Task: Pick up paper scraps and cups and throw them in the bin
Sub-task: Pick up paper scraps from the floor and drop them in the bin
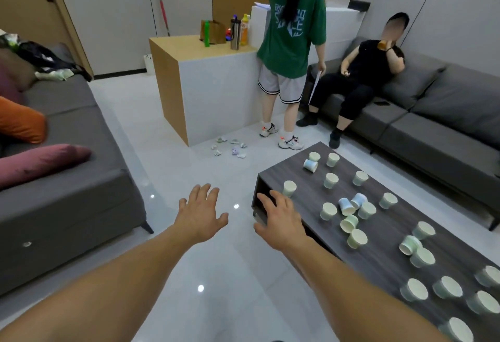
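Both my arms reach forward over the pale tiled floor. My left hand [200, 213] is spread open and holds nothing. My right hand [281, 218] is also open and empty, hovering by the near left corner of the dark wooden coffee table [384, 266]. Several pale green and blue paper cups [349, 207] stand or lie tipped across the table top. Several crumpled paper scraps [231, 147] lie on the floor at the foot of the counter, well beyond both hands. No bin is in view.
A grey sofa [81, 179] with pink and orange cushions lines the left. A wood-and-white counter [213, 92] holds bottles. One person in a green shirt [290, 44] stands by it; another sits on the right grey sofa [433, 125]. Open floor runs between sofa and table.
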Tool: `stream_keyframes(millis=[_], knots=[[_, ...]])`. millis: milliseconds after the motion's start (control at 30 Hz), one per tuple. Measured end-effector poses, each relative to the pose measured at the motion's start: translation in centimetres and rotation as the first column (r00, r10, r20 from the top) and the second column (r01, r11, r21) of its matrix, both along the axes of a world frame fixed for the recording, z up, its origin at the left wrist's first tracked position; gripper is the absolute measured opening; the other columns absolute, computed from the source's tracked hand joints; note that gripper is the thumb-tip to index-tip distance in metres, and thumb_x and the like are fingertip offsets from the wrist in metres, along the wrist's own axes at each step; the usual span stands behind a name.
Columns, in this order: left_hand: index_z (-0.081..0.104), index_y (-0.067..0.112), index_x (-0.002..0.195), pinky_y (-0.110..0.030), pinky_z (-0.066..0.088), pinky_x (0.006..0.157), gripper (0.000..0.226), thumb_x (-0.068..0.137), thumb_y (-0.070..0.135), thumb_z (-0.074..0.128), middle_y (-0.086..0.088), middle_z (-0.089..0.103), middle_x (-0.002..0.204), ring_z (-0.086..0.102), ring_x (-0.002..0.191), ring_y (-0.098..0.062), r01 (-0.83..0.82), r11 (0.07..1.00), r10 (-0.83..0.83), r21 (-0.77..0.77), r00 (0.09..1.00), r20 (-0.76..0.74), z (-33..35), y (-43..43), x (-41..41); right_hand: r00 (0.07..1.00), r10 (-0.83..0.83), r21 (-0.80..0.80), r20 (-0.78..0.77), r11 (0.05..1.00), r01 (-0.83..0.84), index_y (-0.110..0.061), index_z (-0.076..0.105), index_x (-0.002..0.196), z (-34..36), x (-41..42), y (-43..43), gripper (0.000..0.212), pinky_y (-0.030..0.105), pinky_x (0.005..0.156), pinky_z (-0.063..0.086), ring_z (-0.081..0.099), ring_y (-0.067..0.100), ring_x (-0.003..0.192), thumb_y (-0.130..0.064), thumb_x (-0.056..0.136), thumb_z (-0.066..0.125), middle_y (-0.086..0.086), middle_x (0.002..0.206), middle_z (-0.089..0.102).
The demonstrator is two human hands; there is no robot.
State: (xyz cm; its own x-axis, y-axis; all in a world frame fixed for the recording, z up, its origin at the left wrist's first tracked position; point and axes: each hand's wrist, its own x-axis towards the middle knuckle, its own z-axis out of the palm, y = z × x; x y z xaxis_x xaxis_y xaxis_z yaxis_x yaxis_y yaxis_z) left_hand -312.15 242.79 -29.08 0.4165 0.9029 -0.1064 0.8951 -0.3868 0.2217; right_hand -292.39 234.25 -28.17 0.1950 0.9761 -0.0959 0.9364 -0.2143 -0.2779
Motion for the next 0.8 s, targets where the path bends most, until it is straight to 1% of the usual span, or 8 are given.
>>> stream_keyframes(millis=[133,267,333,467,533,667,800], knots=[[0.014,0.022,0.151,-0.051,0.015,0.115,0.074,0.091,0.058,0.04,-0.003,0.007,0.16,-0.001,0.147,-0.025,-0.005,1.0,0.005,-0.006,1.0,-0.011,-0.7,7.2,2.3,1.0,0.007,-0.009,-0.014,1.0,-0.007,-0.032,0.021,0.151,-1.1,1.9,8.1,0.071,0.05,0.108,0.032,0.008,0.022,0.144,-0.043,0.089,0.056,-0.001,0.157,0.013],[0.014,0.022,0.15,-0.051,0.015,0.116,0.074,0.091,0.057,0.04,-0.002,0.007,0.16,0.0,0.148,-0.025,-0.037,0.999,0.037,-0.003,0.999,-0.017,-1.1,15.6,4.7,0.998,0.068,-0.055,-0.009,0.996,-0.068,-0.033,0.018,0.152,-2.7,4.4,17.6,0.073,0.051,0.112,0.029,0.006,0.023,0.146,-0.044,0.09,0.055,0.0,0.159,0.011],[0.015,0.022,0.15,-0.05,0.017,0.116,0.074,0.091,0.057,0.041,-0.002,0.008,0.16,0.001,0.148,-0.025,-0.079,0.997,0.079,-0.013,0.997,-0.016,-1.1,19.6,5.5,0.996,0.089,-0.063,-0.022,0.994,-0.09,-0.033,0.016,0.152,-3.1,5.6,22.4,0.074,0.051,0.112,0.029,0.004,0.024,0.147,-0.043,0.09,0.055,0.001,0.16,0.008],[0.016,0.021,0.151,-0.049,0.017,0.116,0.074,0.091,0.056,0.042,-0.002,0.009,0.16,0.002,0.147,-0.024,-0.175,0.984,0.174,-0.021,0.985,-0.011,-0.8,27.5,6.8,0.983,0.184,-0.066,-0.016,0.981,-0.184,-0.034,0.014,0.152,-2.6,7.8,31.6,0.073,0.053,0.11,0.03,0.002,0.025,0.146,-0.043,0.091,0.053,0.002,0.161,0.005],[0.016,0.021,0.151,-0.049,0.017,0.116,0.074,0.091,0.055,0.042,-0.002,0.009,0.16,0.002,0.147,-0.024,-0.209,0.977,0.209,-0.032,0.978,0.007,-0.9,31.1,7.6,0.981,0.194,-0.073,-0.009,0.978,-0.194,-0.034,0.014,0.152,-2.5,8.9,36.1,0.073,0.053,0.11,0.03,0.003,0.025,0.146,-0.043,0.092,0.053,0.002,0.161,0.006],[0.015,0.021,0.151,-0.049,0.017,0.116,0.074,0.091,0.055,0.042,-0.002,0.008,0.16,0.001,0.148,-0.024,-0.213,0.973,0.213,-0.091,0.977,-0.004,-2.3,38.0,8.3,0.978,0.207,-0.127,0.001,0.971,-0.205,-0.034,0.013,0.153,-3.6,9.6,43.6,0.073,0.052,0.109,0.031,0.004,0.025,0.146,-0.044,0.092,0.053,0.002,0.16,0.006],[0.016,0.021,0.151,-0.049,0.018,0.116,0.074,0.091,0.055,0.043,-0.003,0.009,0.16,0.002,0.147,-0.024,-0.196,0.973,0.198,-0.118,0.98,0.008,-4.4,47.4,8.7,0.979,0.203,-0.165,0.005,0.966,-0.199,-0.034,0.015,0.153,-5.6,9.4,52.3,0.073,0.052,0.109,0.032,0.006,0.026,0.146,-0.044,0.091,0.054,0.003,0.161,0.006]])
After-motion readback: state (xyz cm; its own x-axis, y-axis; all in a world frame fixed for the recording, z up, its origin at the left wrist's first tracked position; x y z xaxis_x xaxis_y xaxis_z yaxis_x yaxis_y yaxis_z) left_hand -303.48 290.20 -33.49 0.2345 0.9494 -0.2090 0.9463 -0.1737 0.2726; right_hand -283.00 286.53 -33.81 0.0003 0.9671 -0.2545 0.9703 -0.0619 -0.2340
